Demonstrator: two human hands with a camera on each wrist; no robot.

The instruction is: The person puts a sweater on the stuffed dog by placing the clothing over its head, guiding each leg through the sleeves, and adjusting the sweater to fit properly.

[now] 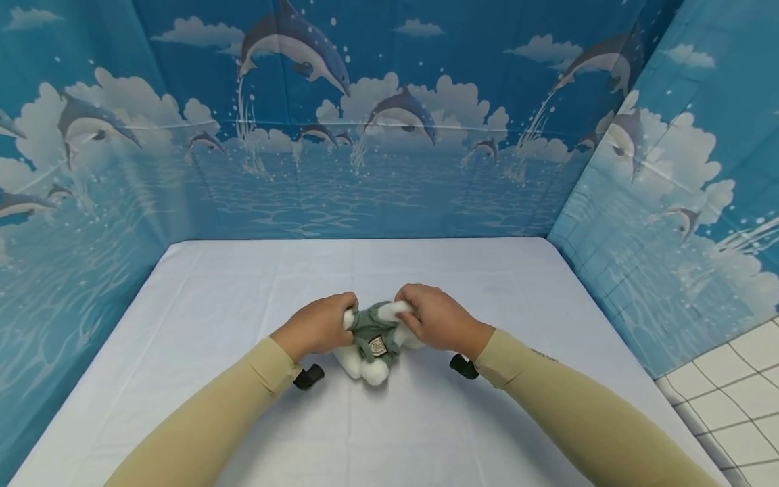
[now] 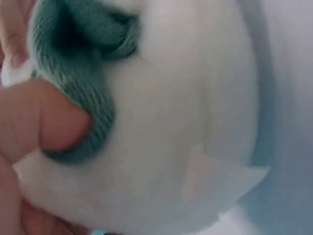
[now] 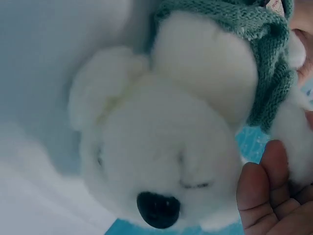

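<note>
A white plush bear (image 1: 374, 371) in a green knitted sweater (image 1: 365, 326) is held between both hands over the white table. A small square patch (image 1: 377, 346) sits on the sweater. My left hand (image 1: 322, 326) grips one side of the toy; in the left wrist view the thumb (image 2: 54, 115) presses the sweater's edge, and a pale fabric tag (image 2: 220, 176) sticks out of the fur. My right hand (image 1: 439, 320) pinches a white limb (image 1: 394, 309) on the other side. In the right wrist view the bear's head, with its black nose (image 3: 159, 209), appears beside the curled fingers (image 3: 254, 191).
A white cloth covers the table (image 1: 487, 419). Blue curtains (image 1: 377, 182) printed with dolphins stand behind and at both sides. White tiles (image 1: 736, 385) show at the lower right. Black wrist devices (image 1: 308, 377) are worn below both hands.
</note>
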